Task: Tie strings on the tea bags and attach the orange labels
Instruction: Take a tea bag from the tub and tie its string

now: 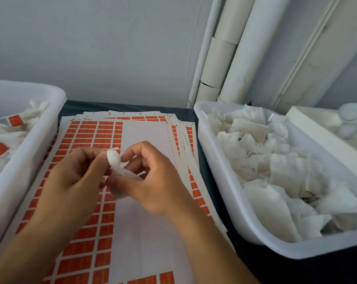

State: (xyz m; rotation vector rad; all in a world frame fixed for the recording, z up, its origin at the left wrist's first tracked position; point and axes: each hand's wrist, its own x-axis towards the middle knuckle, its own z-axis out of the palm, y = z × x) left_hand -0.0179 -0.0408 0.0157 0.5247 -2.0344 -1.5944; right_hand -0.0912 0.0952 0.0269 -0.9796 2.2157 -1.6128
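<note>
A small white tea bag (114, 158) is held above the label sheets, its top bunched into a round knob. My left hand (79, 173) pinches that bunched top between thumb and fingers. My right hand (151, 177) grips the lower part of the bag, fingers curled. Any string on it is too thin to make out. Beneath both hands lies a stack of sheets with orange labels (91, 136) in rows; the right half of the top sheet is bare white backing.
A white bin (218, 160) on the right holds several unlabelled white tea bags (276, 165). A white bin (30, 144) on the left holds bags with orange labels (15, 120). White pipes (224, 58) run up the wall behind. A dark table (255, 263) is underneath.
</note>
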